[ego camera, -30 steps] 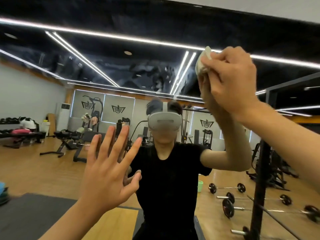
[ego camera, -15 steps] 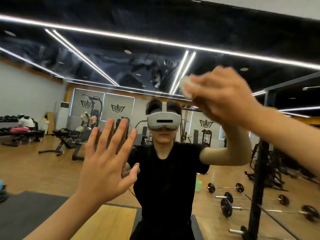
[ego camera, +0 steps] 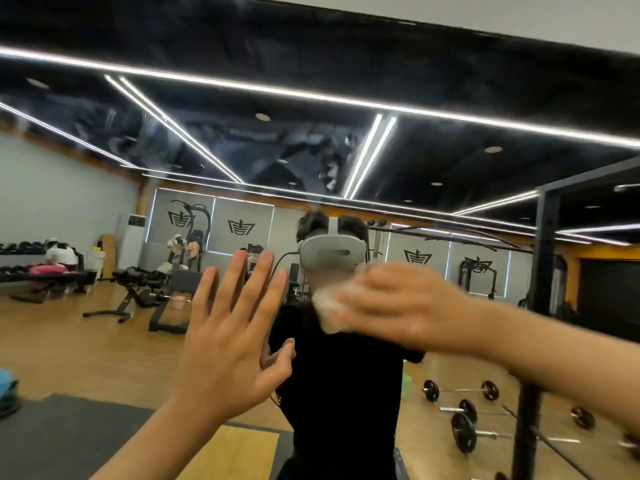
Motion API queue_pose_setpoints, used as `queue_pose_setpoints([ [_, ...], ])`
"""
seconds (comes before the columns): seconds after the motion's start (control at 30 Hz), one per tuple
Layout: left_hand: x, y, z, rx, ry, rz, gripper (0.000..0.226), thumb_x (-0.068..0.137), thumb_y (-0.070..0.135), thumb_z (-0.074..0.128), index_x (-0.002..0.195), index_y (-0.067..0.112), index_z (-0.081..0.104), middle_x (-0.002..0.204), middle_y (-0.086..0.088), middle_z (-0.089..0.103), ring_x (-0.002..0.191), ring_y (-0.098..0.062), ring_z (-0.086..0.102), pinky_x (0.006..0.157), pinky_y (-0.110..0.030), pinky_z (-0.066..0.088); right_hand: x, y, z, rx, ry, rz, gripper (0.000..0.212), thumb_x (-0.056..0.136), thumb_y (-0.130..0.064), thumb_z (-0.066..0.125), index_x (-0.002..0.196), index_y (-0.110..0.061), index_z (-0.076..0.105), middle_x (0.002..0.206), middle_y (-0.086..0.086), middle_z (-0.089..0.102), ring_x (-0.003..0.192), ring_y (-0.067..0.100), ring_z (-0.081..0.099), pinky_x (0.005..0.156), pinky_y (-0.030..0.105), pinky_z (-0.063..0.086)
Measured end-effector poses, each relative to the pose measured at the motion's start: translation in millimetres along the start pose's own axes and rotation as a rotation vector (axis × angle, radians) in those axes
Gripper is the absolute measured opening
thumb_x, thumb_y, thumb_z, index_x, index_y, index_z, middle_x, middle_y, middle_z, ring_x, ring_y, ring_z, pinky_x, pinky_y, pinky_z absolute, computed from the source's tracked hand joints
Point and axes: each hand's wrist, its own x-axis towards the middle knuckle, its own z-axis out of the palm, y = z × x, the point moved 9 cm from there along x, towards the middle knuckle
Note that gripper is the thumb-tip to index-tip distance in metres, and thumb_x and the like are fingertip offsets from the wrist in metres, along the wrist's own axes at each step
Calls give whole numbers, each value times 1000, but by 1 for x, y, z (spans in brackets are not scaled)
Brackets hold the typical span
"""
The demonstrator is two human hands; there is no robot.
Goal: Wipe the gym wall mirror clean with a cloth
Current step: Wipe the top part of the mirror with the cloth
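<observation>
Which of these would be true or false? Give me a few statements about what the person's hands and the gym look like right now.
1. The right hand holds a pale cloth against the mirror. True.
2. The left hand grips a spray bottle. False: it holds nothing, its fingers straight and spread at the mirror.
3. Barbells lie on the wooden floor in the reflection. True.
4. The shirt seen in the reflection is white. False: it is black.
5. The cloth is bright red. False: it is whitish.
</observation>
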Motion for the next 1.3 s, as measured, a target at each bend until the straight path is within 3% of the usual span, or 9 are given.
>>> queue_pose_setpoints([
  [0.13,1,-1,2,8,-10,2,88,87,51,55,163,11,36,175,-12,21,162,-38,17,125,-66,20,7,131,-62,-228,217,400,29,104,-18,58,129,-12,71,118,14,70,92,29,55,83,40,41],
  [0.27,0,-3,2,-5,1,-3,86,88,51,54,162,12,37,175,-11,22,162,-37,17,126,-65,19,20,139,-47,-269,326,739,26,101,-17,57,119,-9,75,101,12,65,93,28,53,83,38,41],
  [0.37,0,-2,0,-1,4,0,85,89,51,54,162,11,38,174,-12,22,162,-38,17,126,-65,20,21,57,-11,-159,314,598,18,101,-9,64,114,-6,76,99,10,66,86,21,46,80,29,29],
  [0.47,0,-1,-1,-10,14,-2,84,92,52,53,164,11,36,175,-13,21,162,-37,16,126,-65,19,13,-15,9,-32,129,238,24,102,-18,67,122,-5,74,118,12,71,94,23,61,86,36,50],
  [0.57,0,0,-2,-15,27,-28,86,90,51,54,164,11,35,175,-14,20,162,-35,15,129,-61,15,13,17,-1,-91,17,57,29,98,-13,72,126,-6,73,125,13,70,95,27,65,84,44,54],
  [0.8,-1,-3,0,-20,6,-41,92,88,52,58,165,10,30,176,-11,17,163,-33,15,130,-58,14,38,159,-56,-325,338,638,28,101,-15,60,126,-13,72,114,11,69,94,33,54,82,49,46],
  [0.93,1,-4,-1,-12,5,-46,92,89,51,57,166,9,28,175,-13,18,163,-34,15,131,-57,12,51,82,-11,-177,279,537,33,93,-2,71,125,-10,73,116,10,71,87,28,51,77,43,44],
  [1.07,1,-4,-4,-25,26,-52,90,91,51,54,165,5,29,175,-14,20,163,-33,16,132,-54,9,39,27,10,-57,199,450,41,90,-9,73,131,-12,71,131,8,69,102,26,57,89,38,44],
  [1.3,1,-5,-1,-12,-13,-58,89,94,52,53,163,2,32,174,-16,22,163,-33,14,131,-58,12,36,-1,11,75,367,1032,44,93,-2,70,134,-17,69,136,3,65,117,26,56,104,35,40],
])
